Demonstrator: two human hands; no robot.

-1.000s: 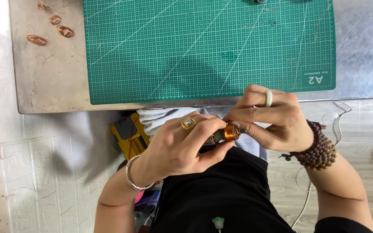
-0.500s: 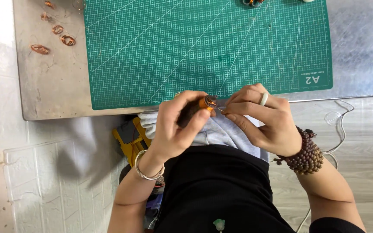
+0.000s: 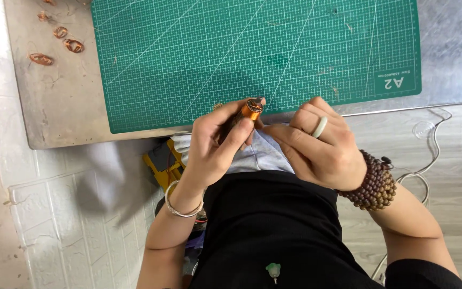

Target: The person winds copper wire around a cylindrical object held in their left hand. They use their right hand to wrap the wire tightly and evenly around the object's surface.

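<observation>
Down near the front edge of the metal table point(image 3: 60, 115), both hands meet just over the lower border of the green cutting mat point(image 3: 252, 53). The left hand point(image 3: 217, 144) is curled around a small cylinder wound with copper wire point(image 3: 251, 109), its thumb and fingers wrapped about the dark body so that only the orange, copper-coloured end shows, tilted up towards the mat. That hand is closed on the part, and a thin metal bangle point(image 3: 180, 206) sits on its wrist. The right hand point(image 3: 322, 147) is just beside it, fingers bent and narrow, with the fingertips brought in to the end of the cylinder; whether they pinch a strand of wire there is too fine to tell. A pale ring point(image 3: 320, 127) is on one finger of that hand, and a stack of brown bead bracelets point(image 3: 374, 182) circles the wrist.

At the far left corner of the table, well apart from the hands, lie several small loops of copper wire point(image 3: 54, 43). Below the table edge, between the left forearm and the tiled floor, a yellow tool point(image 3: 162, 166) shows partly behind the arm. A thin clear cable point(image 3: 429, 139) curls across the wooden floor on the right side. The person wears a black top point(image 3: 274, 230).
</observation>
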